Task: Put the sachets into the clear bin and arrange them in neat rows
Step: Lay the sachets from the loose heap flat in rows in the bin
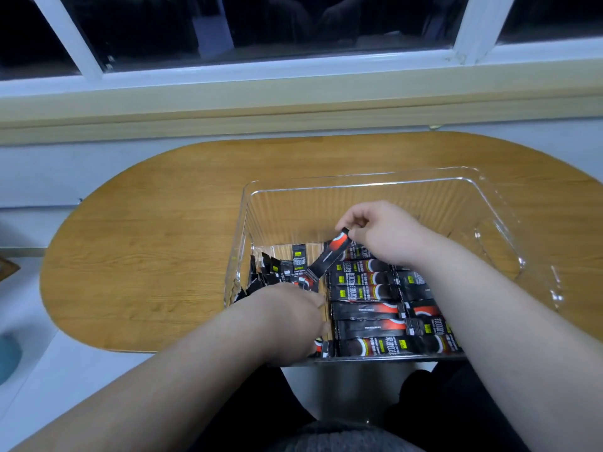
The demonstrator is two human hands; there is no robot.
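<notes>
Clear bin (359, 203) holds rowed sachets (365, 290); right hand (381, 233) pinches raised sachet (329, 256); left hand (287, 318), grip seemingly hidden.

Bare forearms (195, 370), black trousers (251, 406), soft grey top (342, 435).

A wooden table (156, 230) with rounded ends fills the middle of the frame. Across the top runs a white-framed window (470, 31), dark outside, above a pale sill (228, 106). Light floor (65, 363) lower left.
</notes>
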